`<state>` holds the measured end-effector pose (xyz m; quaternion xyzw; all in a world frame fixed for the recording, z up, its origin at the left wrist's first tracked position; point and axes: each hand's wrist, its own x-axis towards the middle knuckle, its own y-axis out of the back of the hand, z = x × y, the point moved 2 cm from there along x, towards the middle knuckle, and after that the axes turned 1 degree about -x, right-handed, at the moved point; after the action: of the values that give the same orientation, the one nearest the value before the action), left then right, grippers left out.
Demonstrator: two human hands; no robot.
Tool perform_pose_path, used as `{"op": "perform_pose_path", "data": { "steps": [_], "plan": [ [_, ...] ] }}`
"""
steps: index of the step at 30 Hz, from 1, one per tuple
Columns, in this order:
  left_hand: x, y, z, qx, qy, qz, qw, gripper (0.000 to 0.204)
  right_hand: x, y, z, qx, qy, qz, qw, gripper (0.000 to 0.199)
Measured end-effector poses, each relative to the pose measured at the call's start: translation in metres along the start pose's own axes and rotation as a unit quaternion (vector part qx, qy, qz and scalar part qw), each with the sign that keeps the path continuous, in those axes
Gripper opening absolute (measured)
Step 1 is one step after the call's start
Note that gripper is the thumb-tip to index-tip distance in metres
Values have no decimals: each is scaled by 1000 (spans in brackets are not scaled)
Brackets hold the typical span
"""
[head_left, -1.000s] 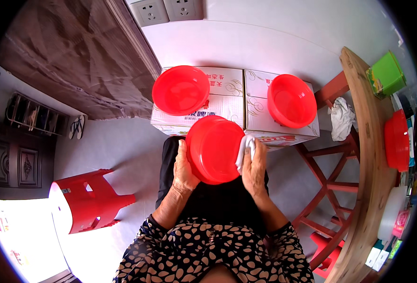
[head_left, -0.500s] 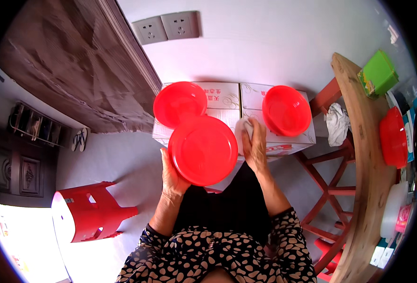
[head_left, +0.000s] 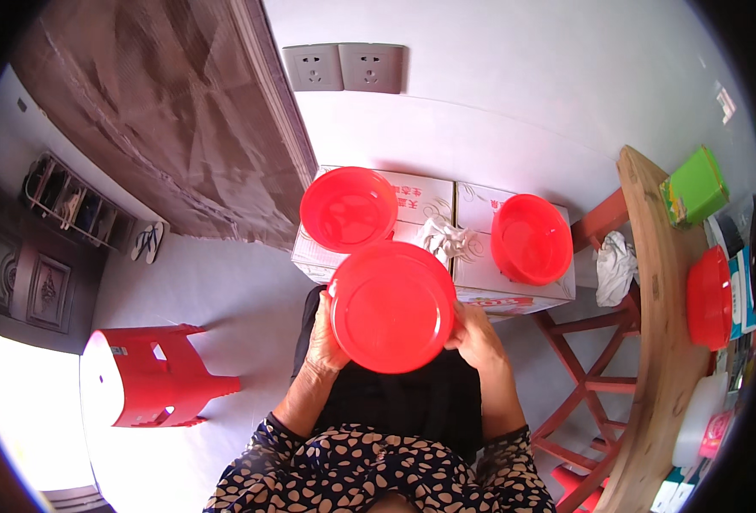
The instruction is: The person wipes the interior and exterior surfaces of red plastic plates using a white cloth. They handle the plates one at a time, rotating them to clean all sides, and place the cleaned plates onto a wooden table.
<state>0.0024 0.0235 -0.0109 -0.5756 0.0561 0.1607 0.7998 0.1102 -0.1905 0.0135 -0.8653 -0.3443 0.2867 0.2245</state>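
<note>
In front of my lap I hold a round red plastic bowl [head_left: 392, 309] with both hands. My left hand [head_left: 325, 340] is closed on its left rim, the fingers partly hidden by the bowl. My right hand [head_left: 478, 337] grips the opposite rim, its fingertips partly out of sight. Beyond it, a crumpled white cloth [head_left: 444, 240] lies on the white cardboard boxes [head_left: 420, 190]. Another red bowl [head_left: 348, 209] stands on the boxes at the left, partly covered by the held one. A third red bowl [head_left: 530, 239] sits at the right.
A wooden table [head_left: 661, 342] on the right carries a green container [head_left: 696, 188] and a red basin [head_left: 709, 299]. Below its edge hangs a white rag [head_left: 616, 269]. On the left floor a red stool [head_left: 160, 376] lies on its side, with slippers [head_left: 147, 242] beyond.
My right hand has let go of the white cloth, which now lies on the boxes. It has moved to the held bowl's right rim. The view has shifted somewhat.
</note>
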Motion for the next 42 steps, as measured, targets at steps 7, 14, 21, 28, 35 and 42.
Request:
{"op": "perform_pose_path", "data": {
  "steps": [7, 14, 21, 28, 35, 42],
  "plan": [
    [-11, -10, 26, 231, -59, -144, 961, 39, -38, -5, -32, -223, 41, -104, 968, 29],
    [-21, -55, 68, 449, -211, -155, 854, 34, -46, -45, -79, -425, 259, -97, 862, 16],
    [-12, -59, 106, 302, -157, -50, 939, 44, -5, -102, -79, -622, 506, -56, 595, 25],
    [49, -61, 149, 462, -228, 71, 854, 23, 86, -89, -63, -637, 560, 45, 529, 31],
    [102, -24, 162, 520, -292, 115, 794, 21, 137, -78, -48, -671, 514, 59, 531, 35],
    [119, -2, 153, 546, -301, 169, 763, 22, 149, -66, -34, -688, 472, 46, 549, 34]
  ]
}}
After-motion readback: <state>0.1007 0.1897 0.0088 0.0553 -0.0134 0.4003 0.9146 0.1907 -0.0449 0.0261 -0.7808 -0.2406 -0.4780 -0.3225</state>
